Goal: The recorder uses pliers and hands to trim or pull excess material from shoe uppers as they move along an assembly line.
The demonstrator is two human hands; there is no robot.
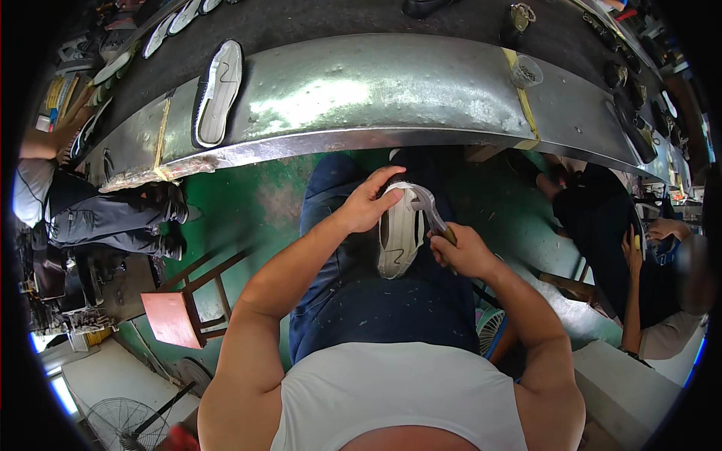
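A shoe [398, 242] lies sole up on my lap, its pale bottom showing with a dark curved line near the near end. My left hand [365, 204] grips its far end, thumb on the bottom and fingers around the far edge. A pair of lasting pincers [432, 213] is in my right hand [468, 252], the fingers closed around its handles. The curved metal head meets the shoe's upper right edge. Whether the jaws bite material there is too small to tell.
Ahead stands a metal-edged bench [316, 94]. On it are another upturned shoe [219, 94] and a clear cup [526, 72] of small pieces. A wooden stool [174, 316] is at my left. People sit at both sides; a fan [124, 421] stands lower left.
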